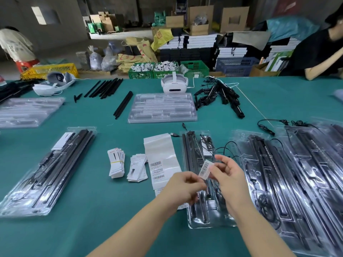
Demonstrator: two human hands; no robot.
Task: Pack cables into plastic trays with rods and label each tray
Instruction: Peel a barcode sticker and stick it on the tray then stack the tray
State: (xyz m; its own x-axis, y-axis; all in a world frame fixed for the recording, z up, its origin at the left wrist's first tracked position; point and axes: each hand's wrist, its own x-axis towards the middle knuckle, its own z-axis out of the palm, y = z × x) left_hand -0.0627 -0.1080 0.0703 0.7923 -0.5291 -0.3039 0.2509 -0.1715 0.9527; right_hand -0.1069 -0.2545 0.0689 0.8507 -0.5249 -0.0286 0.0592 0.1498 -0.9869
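At lower centre of the frame, right hand [229, 175] pinching barcode label [204, 168] above packed tray [201, 222], left hand [182, 186] fingers curled at label's lower edge, label sheet [159, 153] just left on green table [92, 210].

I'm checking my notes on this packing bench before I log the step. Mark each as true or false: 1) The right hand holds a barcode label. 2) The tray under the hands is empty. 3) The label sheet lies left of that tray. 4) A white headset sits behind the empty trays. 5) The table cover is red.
1) True: the right hand pinches the barcode label; the left hand is at its lower edge.
2) False: the tray under the hands already holds black rods and a cable.
3) True: the label sheet lies just left of it.
4) True: the white headset sits behind the stack of empty trays.
5) False: the table cover is teal green.
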